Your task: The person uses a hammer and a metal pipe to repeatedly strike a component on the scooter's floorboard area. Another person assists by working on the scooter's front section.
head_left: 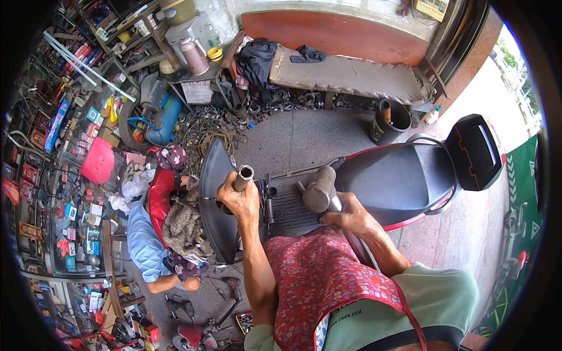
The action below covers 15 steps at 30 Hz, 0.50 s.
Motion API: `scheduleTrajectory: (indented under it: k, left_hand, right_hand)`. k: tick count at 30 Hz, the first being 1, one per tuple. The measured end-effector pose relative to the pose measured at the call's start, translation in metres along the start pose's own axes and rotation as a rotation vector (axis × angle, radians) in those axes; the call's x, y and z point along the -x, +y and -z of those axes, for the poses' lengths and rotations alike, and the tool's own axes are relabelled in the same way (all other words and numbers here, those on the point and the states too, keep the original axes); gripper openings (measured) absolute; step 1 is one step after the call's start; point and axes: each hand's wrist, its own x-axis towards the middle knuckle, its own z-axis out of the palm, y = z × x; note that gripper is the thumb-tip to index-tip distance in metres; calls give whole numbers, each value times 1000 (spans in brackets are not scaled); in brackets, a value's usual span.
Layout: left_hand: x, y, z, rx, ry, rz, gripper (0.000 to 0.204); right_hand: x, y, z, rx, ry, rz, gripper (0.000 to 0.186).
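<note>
My left hand (240, 199) grips an upright hollow metal tube (244, 178) beside the scooter's dark front panel (212, 169). My right hand (350, 216) is closed on the metal handle of a large hammer, whose cylindrical head (321, 190) is raised just right of the tube, over the ribbed footboard (290, 219). Small cylindrical metal parts (269, 207) lie left of the hammer on the footboard. The long black seat (389, 184) extends to the right. A greyish bundled cloth (178, 225) is left of the panel.
A co-worker in a light blue shirt (145, 240) crouches at left, near cluttered display cases (79, 228). Power tools (231, 286) lie on the floor below. A wooden bench (345, 79), black bucket (391, 126) and blue compressor tank (164, 120) stand behind. A doorway (506, 70) opens at right.
</note>
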Motion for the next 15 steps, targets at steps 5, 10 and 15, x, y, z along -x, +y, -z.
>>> scheduleTrajectory:
  k: [5,10,15]
  left_hand:
    - [2,-8,1,-7,0,-25,37]
    - [7,-31,5,-37,-24,18,31]
    - [15,-46,13,-114,-72,57,25]
  right_hand:
    - [0,15,1,24,-19,-47,23]
    - [6,28,3,-6,-75,-124,23]
    - [12,39,1,2,-63,-190,21]
